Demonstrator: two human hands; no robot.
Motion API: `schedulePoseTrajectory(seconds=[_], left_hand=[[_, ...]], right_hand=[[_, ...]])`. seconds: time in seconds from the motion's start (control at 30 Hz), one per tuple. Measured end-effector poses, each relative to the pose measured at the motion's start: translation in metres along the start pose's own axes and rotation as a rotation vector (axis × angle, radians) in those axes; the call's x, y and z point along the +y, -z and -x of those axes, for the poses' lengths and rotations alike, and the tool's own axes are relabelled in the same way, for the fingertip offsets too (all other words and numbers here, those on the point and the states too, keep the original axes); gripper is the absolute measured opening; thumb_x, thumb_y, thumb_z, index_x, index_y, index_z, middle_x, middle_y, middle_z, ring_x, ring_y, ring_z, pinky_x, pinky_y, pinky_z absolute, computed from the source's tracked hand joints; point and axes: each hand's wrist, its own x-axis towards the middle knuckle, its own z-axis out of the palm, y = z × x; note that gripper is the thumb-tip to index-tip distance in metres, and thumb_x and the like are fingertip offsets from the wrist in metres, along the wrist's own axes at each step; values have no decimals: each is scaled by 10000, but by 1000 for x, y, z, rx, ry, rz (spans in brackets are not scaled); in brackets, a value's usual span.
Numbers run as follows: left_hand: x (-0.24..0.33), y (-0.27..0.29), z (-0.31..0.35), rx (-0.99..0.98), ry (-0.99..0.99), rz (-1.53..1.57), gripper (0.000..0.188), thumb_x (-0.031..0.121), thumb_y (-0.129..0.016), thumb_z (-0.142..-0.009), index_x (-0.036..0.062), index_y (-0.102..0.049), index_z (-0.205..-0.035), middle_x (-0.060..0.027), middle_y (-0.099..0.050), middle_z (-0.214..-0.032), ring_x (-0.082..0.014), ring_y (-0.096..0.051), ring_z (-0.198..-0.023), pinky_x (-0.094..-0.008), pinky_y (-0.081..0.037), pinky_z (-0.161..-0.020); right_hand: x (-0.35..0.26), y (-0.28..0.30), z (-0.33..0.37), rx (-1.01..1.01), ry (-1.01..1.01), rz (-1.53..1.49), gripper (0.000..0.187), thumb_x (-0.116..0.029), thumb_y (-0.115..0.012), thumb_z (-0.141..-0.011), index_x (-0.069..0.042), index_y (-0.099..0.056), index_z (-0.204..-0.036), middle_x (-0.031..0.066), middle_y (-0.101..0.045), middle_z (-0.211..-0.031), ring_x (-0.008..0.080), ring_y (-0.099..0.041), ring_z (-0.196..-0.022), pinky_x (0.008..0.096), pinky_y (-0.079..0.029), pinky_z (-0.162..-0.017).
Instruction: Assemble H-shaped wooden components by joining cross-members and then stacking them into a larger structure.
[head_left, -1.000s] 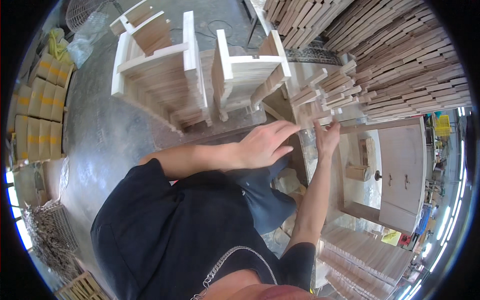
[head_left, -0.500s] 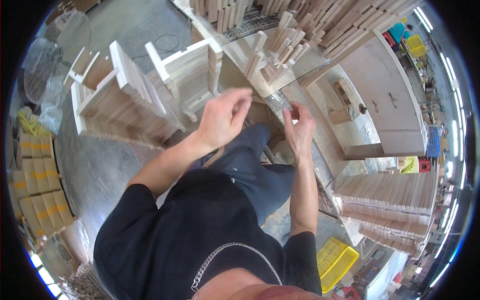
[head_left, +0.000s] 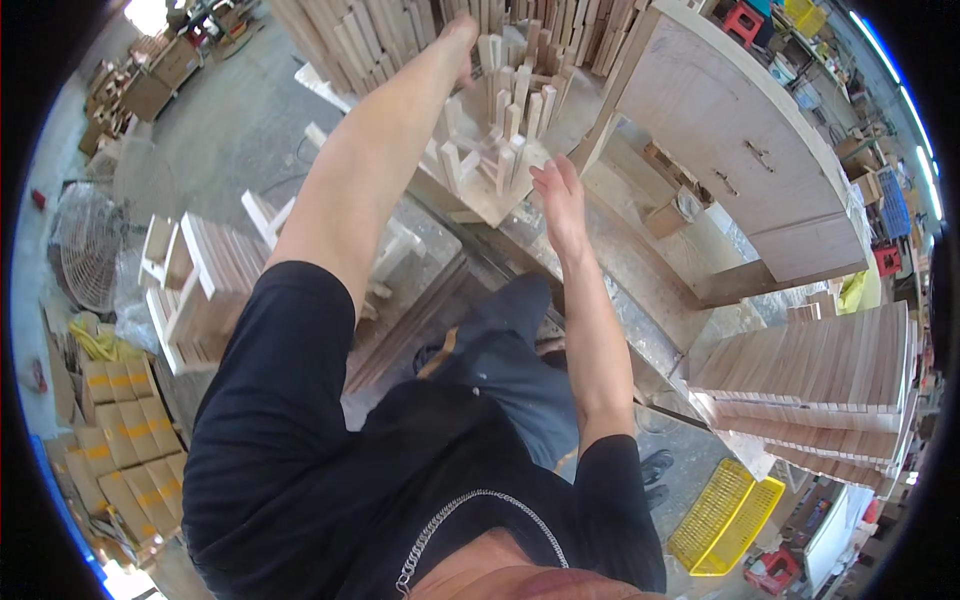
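Observation:
My left arm is stretched far forward, and my left hand is over the upright wooden strips at the back of the bench. Its fingers point down beside the strips and are too hidden to show whether they grip one. My right hand is held above the bench edge with its fingers apart and nothing in them. Just beyond it stands a group of short wooden sticks, several upright and some tilted.
To the right stands a wooden cabinet-like panel with a small wooden block below. Stacked wooden slats lie nearer me. A yellow basket sits on the floor. At left are wooden frames, a fan and cardboard boxes.
My left hand has reached forward from above my lap to the back strips. My right hand has moved slightly forward and left, and its bent fingers have spread. The view has shifted.

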Motion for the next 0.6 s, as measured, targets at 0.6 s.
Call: schedulePoseTrajectory(seconds=[0.6], left_hand=[[-26,6,-75,-311,377,285,944,804,-158,-964,148,-312,-1626,-172,-234,-1695,-411,-216,-1540,-742,-69,-1169]], right_hand=[[60,-25,-138,169,-147,223,823,-196,-661,-911,49,-261,-1587,270,-459,-1552,392,-449,-1440,413,-340,-1195]])
